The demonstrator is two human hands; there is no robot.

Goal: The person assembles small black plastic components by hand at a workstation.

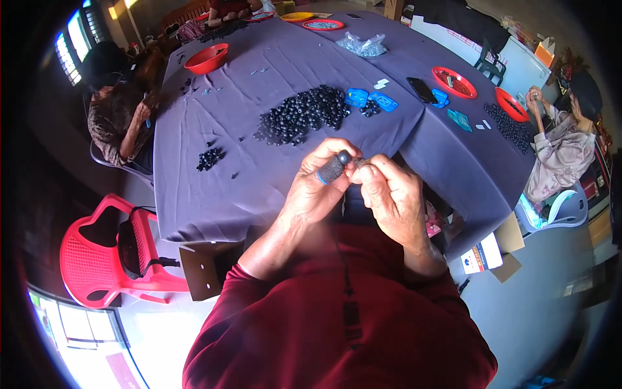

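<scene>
Above the table's near edge, my left hand (pixel 310 188) is closed, pinching a small round black piece (pixel 344 157) at its fingertips. A dark grey finger sleeve (pixel 331 170) with a blue edge covers one of its digits. My right hand (pixel 394 198) meets it from the right, thumb and forefinger pressed together; whatever they pinch is too small to make out. Beyond both hands lies a large heap of black round pieces (pixel 301 118). A smaller cluster of black pieces (pixel 210 159) sits to the left.
Blue plastic packets (pixel 383 102), a black phone (pixel 422 90) and red bowls (pixel 206 59) stand on the purple-grey tablecloth (pixel 259 188). Clear bags (pixel 361 45) lie farther back. People sit left, right and at the far end. A pink-red chair (pixel 103 259) and cardboard boxes (pixel 508 233) flank me.
</scene>
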